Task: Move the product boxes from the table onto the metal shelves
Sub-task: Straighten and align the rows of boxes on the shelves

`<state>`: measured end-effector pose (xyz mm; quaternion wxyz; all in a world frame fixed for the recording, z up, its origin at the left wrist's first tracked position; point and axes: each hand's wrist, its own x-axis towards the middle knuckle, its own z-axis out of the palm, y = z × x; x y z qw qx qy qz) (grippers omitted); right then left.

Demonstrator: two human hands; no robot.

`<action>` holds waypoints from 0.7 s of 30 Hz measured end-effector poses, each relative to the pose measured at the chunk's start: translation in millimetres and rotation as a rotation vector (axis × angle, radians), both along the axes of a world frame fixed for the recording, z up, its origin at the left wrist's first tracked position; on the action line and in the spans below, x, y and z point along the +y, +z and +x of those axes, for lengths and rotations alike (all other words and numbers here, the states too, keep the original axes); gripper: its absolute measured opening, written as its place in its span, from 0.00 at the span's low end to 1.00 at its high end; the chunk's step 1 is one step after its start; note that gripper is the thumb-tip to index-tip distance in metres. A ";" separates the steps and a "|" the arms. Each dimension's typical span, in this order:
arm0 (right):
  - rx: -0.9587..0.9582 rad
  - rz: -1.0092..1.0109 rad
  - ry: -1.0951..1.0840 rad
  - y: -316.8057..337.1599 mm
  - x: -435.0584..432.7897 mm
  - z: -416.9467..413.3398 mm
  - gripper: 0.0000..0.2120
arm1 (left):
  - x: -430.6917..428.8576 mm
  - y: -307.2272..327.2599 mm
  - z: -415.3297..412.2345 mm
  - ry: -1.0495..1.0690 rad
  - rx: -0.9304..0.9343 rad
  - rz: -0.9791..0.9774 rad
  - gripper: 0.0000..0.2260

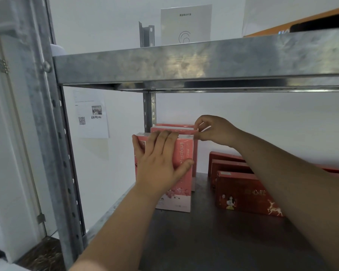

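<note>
A galvanised metal shelf unit [184, 63] fills the view, its perforated front post [53, 143] rising on the left and a dark lower shelf board [213, 241] running beneath the upper beam

On that lower board, right of centre, three dark red boxes [243, 192] lie on their long edges one behind another; the nearest one shows a deer and small figures on its face, and the right forearm crosses in front of them

At the left end of the same board three pink boxes stand upright in a row front to back, near the rear post. The front pink box [184, 196] has flowers printed low on its face; the second pink box [174, 131] and the third pink box [174, 125] show only their top edges behind it

On the upper shelf a white box [186, 24] stands upright against the wall, with an orange and black box [311, 22] at the far right. A printed paper sheet [91, 114] hangs on the wall behind the post

The left hand [160, 159] lies flat against the face of the front pink box, fingers straight and reaching its top edge, thumb spread to the right. The right hand [213, 132] has curled fingers that pinch the top right corner of the second pink box
</note>
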<state>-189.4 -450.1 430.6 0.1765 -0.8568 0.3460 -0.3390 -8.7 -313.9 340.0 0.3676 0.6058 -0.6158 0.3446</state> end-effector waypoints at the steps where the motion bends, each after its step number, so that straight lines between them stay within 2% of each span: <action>1: 0.002 0.003 -0.007 0.2 0.4 -0.9 0.10 | 0.1 0.1 0.0 -0.002 -0.002 -0.001 0.33; 9: -0.053 0.035 -0.024 -4.8 0.7 0.0 0.11 | -0.9 -0.4 0.3 0.006 -0.012 0.015 0.33; 12: -0.049 0.046 -0.045 -6.3 4.3 -0.1 0.09 | 0.8 -0.5 0.3 -0.007 -0.013 0.012 0.33; 15: -0.084 -0.167 -0.087 -6.3 17.1 -1.9 0.04 | 4.9 0.6 2.5 -0.035 0.008 0.001 0.33; 17: -0.183 -0.284 -0.054 -7.8 32.5 -3.2 0.06 | 8.8 -1.3 5.3 -0.093 0.055 -0.022 0.32; 19: -0.214 -0.315 0.000 -13.7 49.4 -2.8 0.08 | 13.2 -8.6 7.6 -0.159 0.079 -0.044 0.31; 21: -0.149 -0.288 0.043 -25.0 63.0 1.4 0.07 | 17.8 -19.6 8.2 -0.200 0.052 -0.058 0.29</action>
